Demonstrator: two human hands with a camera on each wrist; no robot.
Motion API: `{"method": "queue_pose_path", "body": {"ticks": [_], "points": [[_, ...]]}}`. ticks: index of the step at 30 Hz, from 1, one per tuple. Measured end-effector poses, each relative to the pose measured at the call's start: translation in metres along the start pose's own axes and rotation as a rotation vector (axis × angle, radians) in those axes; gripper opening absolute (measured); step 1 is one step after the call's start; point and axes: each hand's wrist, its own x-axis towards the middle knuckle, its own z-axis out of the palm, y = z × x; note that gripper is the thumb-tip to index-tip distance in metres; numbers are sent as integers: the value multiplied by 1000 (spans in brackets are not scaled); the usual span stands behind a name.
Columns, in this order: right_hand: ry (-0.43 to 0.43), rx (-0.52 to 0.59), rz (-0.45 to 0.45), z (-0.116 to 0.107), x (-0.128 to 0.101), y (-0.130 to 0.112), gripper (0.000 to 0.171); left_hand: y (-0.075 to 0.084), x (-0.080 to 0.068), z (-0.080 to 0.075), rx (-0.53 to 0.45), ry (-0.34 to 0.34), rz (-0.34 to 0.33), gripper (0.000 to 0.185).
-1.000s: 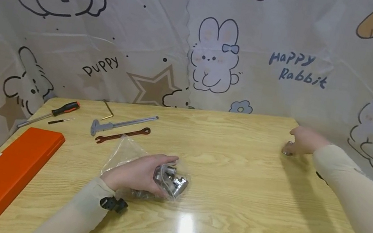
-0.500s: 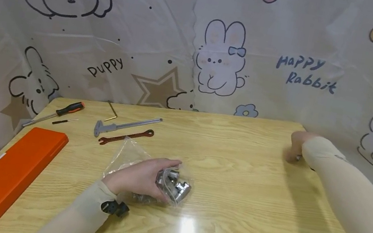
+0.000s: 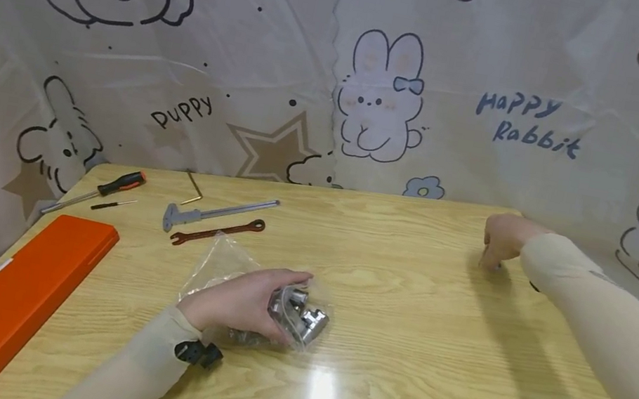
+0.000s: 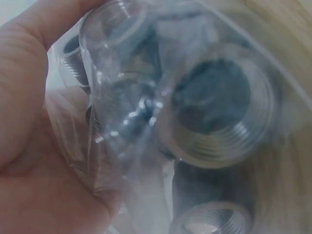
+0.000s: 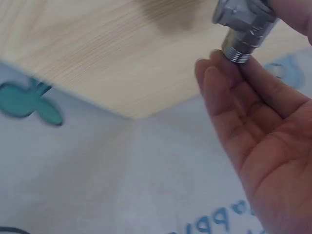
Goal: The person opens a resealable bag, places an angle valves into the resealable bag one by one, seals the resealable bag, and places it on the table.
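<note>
My left hand (image 3: 240, 303) grips a clear plastic bag (image 3: 225, 260) lying on the table, thumb and fingers curled around its filled end. Inside are several shiny metal pipe fittings (image 3: 312, 323); their threaded round openings show large in the left wrist view, where one fitting (image 4: 261, 102) faces the camera. At the table's far right corner, my right hand (image 3: 505, 238) pinches a small metal threaded pipe fitting (image 5: 246, 27) between thumb and fingers. In the head view that fitting is mostly hidden by the hand. The right wrist view has it close over the tabletop.
Across the wooden table (image 3: 404, 300), the left side holds a screwdriver (image 3: 119, 184), a small black-handled screwdriver (image 3: 112, 204), a hex key (image 3: 194, 195), a caliper (image 3: 221, 212), a reddish wrench (image 3: 217, 231) and a long orange case (image 3: 20, 296). A printed curtain (image 3: 286, 22) hangs behind.
My right hand has shifted slightly left and turned downward with the fitting at the table's far right. The left hand stays on the bag. The head view has turned slightly.
</note>
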Motion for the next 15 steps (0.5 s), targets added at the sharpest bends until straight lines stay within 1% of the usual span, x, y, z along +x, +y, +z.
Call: {"method": "queue_pose_path", "body": {"ticks": [2,4,6,9,12,15], "points": [[52,32,-52,-3,-7,-11,41,1,0,0,3,-1,-1,105],[129,85,-104,-2,-15,-23,40,1,0,0,7,0,-3,105],[205,168,-140,0,-25,-38,38,0,-1,1,11,5,-2,106],[308,330,-167,9,-41,-61,46,-1,-1,1,14,7,0,105],[359,481,-164,22,-55,-85,52,-1,0,1,20,8,-1,105],[379,580,-157,38,-64,-108,58,0,1,0,25,7,-3,104]]}}
